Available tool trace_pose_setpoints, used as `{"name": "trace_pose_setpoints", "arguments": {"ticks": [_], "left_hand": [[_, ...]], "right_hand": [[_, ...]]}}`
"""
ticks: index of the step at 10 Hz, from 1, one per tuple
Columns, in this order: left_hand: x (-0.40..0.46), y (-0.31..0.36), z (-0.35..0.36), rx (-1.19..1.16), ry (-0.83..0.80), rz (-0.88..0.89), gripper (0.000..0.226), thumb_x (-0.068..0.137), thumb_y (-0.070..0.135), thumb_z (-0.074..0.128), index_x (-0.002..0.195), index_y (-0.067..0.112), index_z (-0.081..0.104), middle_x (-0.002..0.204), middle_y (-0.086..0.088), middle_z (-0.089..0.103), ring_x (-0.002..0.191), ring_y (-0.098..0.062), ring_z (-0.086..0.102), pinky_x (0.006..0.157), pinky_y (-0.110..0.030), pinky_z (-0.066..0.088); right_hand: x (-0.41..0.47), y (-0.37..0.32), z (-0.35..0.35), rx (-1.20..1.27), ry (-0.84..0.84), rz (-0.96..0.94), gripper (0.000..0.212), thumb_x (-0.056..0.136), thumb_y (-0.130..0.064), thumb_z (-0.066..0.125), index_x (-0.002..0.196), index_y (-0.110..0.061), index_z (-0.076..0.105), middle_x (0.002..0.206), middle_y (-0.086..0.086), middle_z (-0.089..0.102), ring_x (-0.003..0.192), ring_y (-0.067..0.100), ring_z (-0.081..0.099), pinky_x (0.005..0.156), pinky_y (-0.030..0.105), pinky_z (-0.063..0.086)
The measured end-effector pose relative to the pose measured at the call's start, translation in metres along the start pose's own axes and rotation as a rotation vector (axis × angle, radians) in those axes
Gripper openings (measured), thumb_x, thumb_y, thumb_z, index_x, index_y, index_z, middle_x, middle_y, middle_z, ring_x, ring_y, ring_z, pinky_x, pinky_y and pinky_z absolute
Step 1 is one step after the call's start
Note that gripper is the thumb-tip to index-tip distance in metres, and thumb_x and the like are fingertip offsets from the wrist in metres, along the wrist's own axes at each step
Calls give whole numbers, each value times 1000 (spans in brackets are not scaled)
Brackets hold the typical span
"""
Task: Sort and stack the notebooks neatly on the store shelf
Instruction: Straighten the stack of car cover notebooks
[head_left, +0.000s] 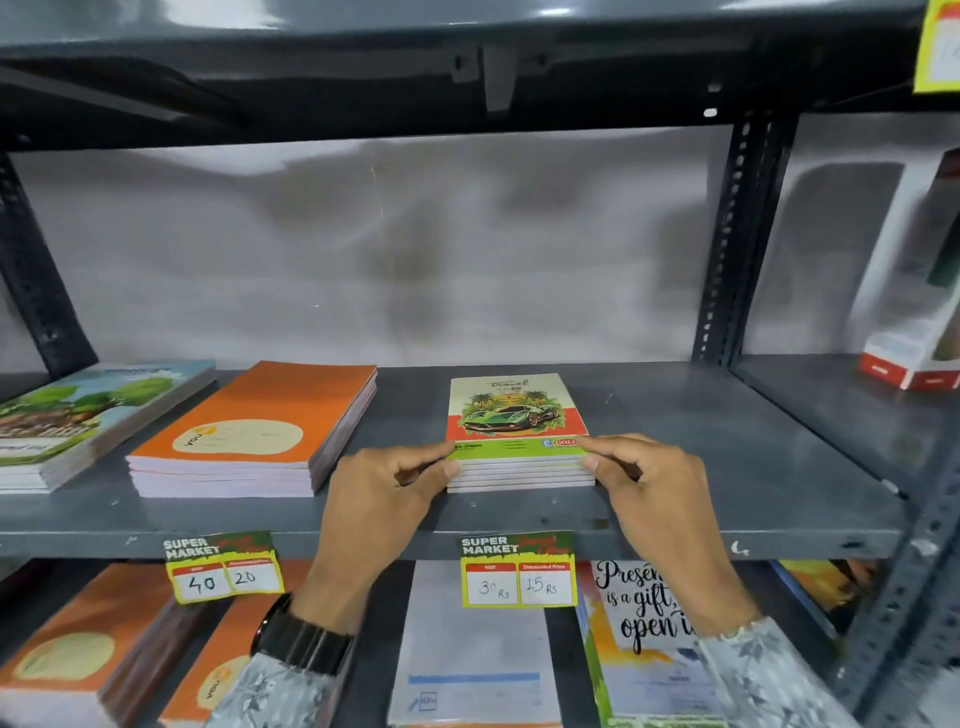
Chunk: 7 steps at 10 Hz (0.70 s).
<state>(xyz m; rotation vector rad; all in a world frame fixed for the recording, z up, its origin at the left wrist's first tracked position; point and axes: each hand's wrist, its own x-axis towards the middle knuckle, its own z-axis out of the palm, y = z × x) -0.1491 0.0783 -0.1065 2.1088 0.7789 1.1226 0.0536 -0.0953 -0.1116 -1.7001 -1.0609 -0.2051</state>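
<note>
A small stack of several notebooks with a green car on the top cover lies flat on the grey metal shelf, near its front edge. My left hand pinches the stack's front left corner, thumb under, fingers on top. At the front right corner my right hand grips the same stack. To the left sits a stack of orange notebooks, and further left a stack with a tree picture.
Two yellow-green price tags hang from the shelf's front lip. The shelf below holds more orange notebooks, a white pad and a quote-cover notebook. A boxed item stands in the bay at right. Dark uprights frame the bay.
</note>
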Motion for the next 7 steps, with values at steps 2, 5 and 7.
{"name": "trace_pose_setpoints", "arguments": {"ticks": [2, 5, 7], "left_hand": [[0, 0, 0, 3, -10, -12, 29, 83, 41, 80, 111, 33, 81, 106, 20, 79, 90, 11, 71, 80, -21, 61], [-1, 1, -2, -29, -10, 6, 26, 83, 36, 81, 107, 29, 82, 99, 27, 76, 90, 14, 71, 82, -15, 60], [0, 6, -3, -63, -42, -1, 27, 85, 33, 81, 111, 28, 81, 104, 21, 79, 92, 13, 72, 88, -19, 60]], "right_hand": [[-2, -3, 1, -21, 5, 17, 23, 92, -18, 73, 113, -24, 80, 105, -15, 79, 91, -3, 70, 77, -1, 46], [-3, -5, 0, 11, 26, 55, 21, 90, -18, 75, 110, -24, 81, 105, -15, 79, 96, -8, 69, 80, 0, 48], [-3, -12, -3, 5, 27, 79, 25, 89, -22, 77, 113, -26, 80, 104, -17, 79, 92, -4, 72, 84, 16, 58]]}}
